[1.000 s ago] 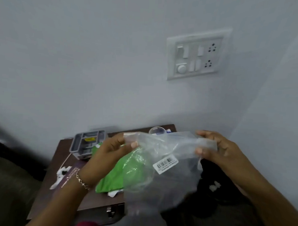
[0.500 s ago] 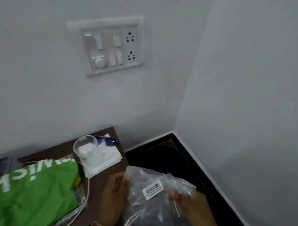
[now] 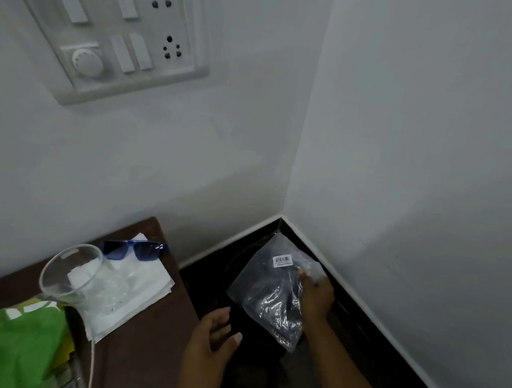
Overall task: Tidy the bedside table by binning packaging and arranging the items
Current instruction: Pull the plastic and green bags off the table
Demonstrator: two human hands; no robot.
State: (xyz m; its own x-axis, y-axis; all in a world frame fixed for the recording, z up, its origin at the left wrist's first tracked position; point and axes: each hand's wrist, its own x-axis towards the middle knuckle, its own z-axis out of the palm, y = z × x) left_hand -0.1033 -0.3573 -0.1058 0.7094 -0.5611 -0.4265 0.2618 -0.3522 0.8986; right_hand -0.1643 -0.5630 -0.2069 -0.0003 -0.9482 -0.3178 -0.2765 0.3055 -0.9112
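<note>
The bedside table (image 3: 142, 350) has a dark brown wooden top. The plastic bag (image 3: 268, 294) hangs to the right of the table, clear of its edge, above dark floor. The film is transparent and crinkled, with bright creases. Its long axis runs near to far, roughly parallel to the table's right edge, and the far end points at the wall corner.

The right hand (image 3: 316, 299) grips the bag's right edge, fingers curled into the film. The left hand (image 3: 213, 338) lies between table and bag, fingers loosely spread, holding nothing.

A white barcode label (image 3: 282, 261) sits near the bag's far end.
</note>
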